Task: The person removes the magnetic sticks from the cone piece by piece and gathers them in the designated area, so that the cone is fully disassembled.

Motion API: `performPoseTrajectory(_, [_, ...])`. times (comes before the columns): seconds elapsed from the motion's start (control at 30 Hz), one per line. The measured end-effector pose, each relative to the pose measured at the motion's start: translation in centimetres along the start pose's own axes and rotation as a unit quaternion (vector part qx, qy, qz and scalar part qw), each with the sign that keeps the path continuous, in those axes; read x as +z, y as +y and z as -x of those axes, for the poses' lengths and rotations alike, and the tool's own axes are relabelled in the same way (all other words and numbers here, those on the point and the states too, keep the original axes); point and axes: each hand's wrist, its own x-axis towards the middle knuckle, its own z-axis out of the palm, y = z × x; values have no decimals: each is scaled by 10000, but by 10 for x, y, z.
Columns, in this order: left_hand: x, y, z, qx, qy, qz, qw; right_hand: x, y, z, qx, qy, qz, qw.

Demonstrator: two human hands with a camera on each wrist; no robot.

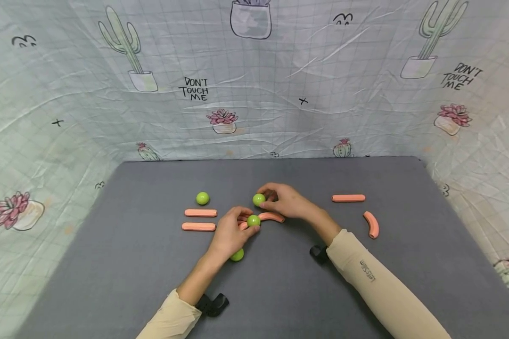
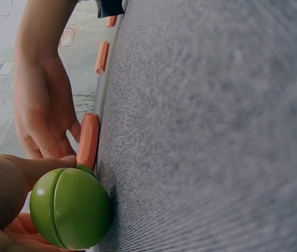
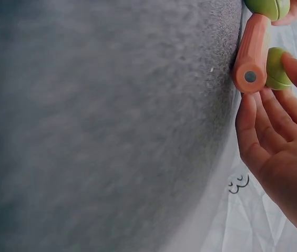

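Near the middle of the table my left hand (image 1: pixel 231 233) holds a green ball (image 1: pixel 253 221) between thumb and fingers. A curved orange-pink stick (image 1: pixel 271 216) meets this ball on its right; another orange-pink stick (image 1: pixel 243 226) shows partly beneath the left hand. Just beyond, my right hand (image 1: pixel 286 200) pinches a second green ball (image 1: pixel 258 200). The right wrist view shows this ball (image 3: pixel 278 68) beside the curved stick (image 3: pixel 252 52), whose end has a round metal disc. A third green ball (image 1: pixel 237 254), grooved in the left wrist view (image 2: pixel 69 210), lies partly hidden by the left hand.
To the left are two straight orange-pink sticks (image 1: pixel 201 213) and a green ball (image 1: pixel 202 198). A straight stick (image 1: pixel 348 198) and a curved stick (image 1: pixel 371 224) lie to the right. Patterned cloth (image 1: pixel 254 94) surrounds the grey table (image 1: pixel 288 292) at the back and sides.
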Motion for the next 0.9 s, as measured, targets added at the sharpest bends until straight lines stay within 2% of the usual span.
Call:
performPoseTrajectory(0.37, [-3, -2, 3, 20, 76, 4, 10000, 6, -7, -21, -167, -207, -203, 9994])
performPoseTrajectory(0.67, [-2, -3, 3, 81, 38, -64, 9999, 12, -9, -37, -291, -260, -14, 9992])
performPoseTrajectory(0.9, [-2, -5, 3, 1, -27, -103, 9999, 15, -15, -50, -304, -402, -2, 9987])
